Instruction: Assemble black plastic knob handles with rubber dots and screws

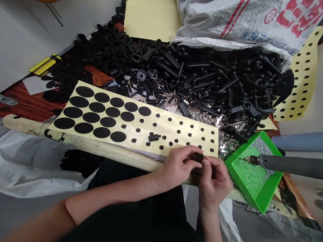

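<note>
Pinched between the fingertips of both hands, a small black plastic part [199, 157] sits over the near edge of the table, just in front of the sticker sheet. Left hand [176, 166] curls round it from the left, thumb and forefinger closed on it. Right hand [215, 178] meets it from the other side, fingers likewise clenched on the piece. The part looks dark, matte and stubby. The fingers hide most of it, so its exact shape cannot be told.

Far left, a reddish-brown wooden tabletop [25, 106] carries a flat yellow-and-black tool [44, 65], with crinkled clear plastic sheeting [20, 168] hanging below.

Next lies a pale yellow glossy backing sheet [163, 127]. It bears rows of large matte black oval pads [91, 117] on its left and small black dots [191, 126] on its right. A short black cylindrical piece [153, 137] rests among the dots.

Behind the sheet spreads a heap of black moulded plastic lever handles [217, 84] with ring ends, and shiny silver metal bits [209, 117] are scattered at its foot. A white woven sack [239, 20] with red and blue print slumps over the heap.

To the right of the hands stands a bright green perforated plastic tray [252, 198] holding tiny silver screws [262, 146]. A smooth grey screwdriver barrel [287, 164] reaches over the tray. Far right hangs a punched-out yellow sheet [301, 77].
</note>
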`<move>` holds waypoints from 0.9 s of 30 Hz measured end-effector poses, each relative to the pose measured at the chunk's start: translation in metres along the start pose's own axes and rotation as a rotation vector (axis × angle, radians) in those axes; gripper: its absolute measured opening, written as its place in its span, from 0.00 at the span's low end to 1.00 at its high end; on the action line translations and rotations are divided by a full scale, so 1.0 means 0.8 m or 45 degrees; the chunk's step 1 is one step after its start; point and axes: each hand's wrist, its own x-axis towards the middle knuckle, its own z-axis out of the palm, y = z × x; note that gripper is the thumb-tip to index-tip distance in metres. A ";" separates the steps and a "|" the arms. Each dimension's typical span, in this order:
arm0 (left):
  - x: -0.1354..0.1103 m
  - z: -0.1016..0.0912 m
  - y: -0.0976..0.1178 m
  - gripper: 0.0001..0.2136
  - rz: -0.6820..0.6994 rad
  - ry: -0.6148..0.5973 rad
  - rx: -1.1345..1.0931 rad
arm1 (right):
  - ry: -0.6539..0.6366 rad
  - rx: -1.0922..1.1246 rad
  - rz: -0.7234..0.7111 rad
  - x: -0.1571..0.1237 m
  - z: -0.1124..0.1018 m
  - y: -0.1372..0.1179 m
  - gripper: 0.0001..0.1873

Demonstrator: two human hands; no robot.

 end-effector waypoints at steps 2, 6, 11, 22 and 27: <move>-0.001 -0.001 -0.003 0.10 0.042 0.025 0.028 | 0.041 0.065 0.121 0.001 -0.001 0.001 0.05; 0.002 -0.003 -0.004 0.11 -0.095 -0.038 -0.181 | 0.055 0.081 0.013 0.007 -0.009 -0.001 0.03; 0.005 -0.005 0.008 0.12 -0.233 -0.058 -0.317 | -0.062 0.030 -0.119 0.008 -0.012 0.000 0.04; 0.009 -0.008 0.009 0.12 -0.277 -0.095 -0.381 | -0.048 0.060 -0.174 -0.004 -0.001 0.002 0.07; 0.010 -0.010 0.010 0.13 -0.310 -0.124 -0.479 | -0.057 0.008 -0.289 -0.002 -0.003 0.001 0.09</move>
